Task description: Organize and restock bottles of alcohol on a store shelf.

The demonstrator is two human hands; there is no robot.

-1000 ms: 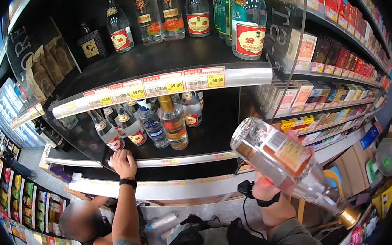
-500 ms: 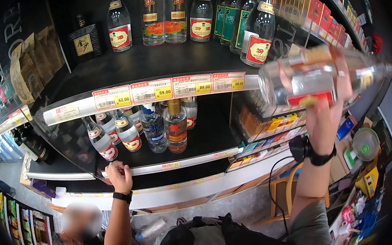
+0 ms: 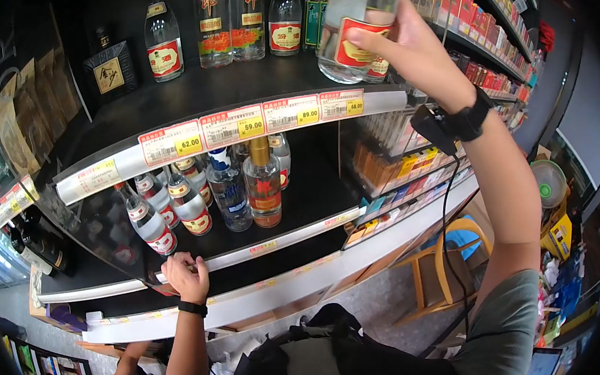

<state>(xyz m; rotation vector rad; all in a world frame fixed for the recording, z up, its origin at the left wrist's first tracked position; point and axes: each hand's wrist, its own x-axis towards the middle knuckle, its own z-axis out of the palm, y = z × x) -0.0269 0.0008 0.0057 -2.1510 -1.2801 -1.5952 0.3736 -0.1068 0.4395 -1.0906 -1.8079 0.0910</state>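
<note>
My right hand [image 3: 395,50] is wrapped around a clear glass liquor bottle [image 3: 344,23] with a red and cream label. The bottle is roughly upright over the right end of the upper shelf [image 3: 216,86]; its top lies beyond the view, and a similar red label shows behind its base. At the front edge of the lower shelf [image 3: 267,247], my left hand [image 3: 186,276] is closed, fingers curled; what is inside it is hidden. Just above that hand stands a red-labelled bottle [image 3: 152,225], beside several others, including one with a gold cap [image 3: 263,192].
Several bottles stand along the upper shelf, among them a red-labelled bottle [image 3: 164,36] and a black square bottle [image 3: 110,67]. Price tags [image 3: 241,128] line its edge. Cigarette packs [image 3: 468,17] fill racks at right. A wooden chair [image 3: 441,276] and another person's arm [image 3: 133,361] are below.
My right hand has swung the bottle leftward, from tilted on its side to nearly upright over the upper shelf. The left hand stays at the lower shelf edge. The view has shifted slightly.
</note>
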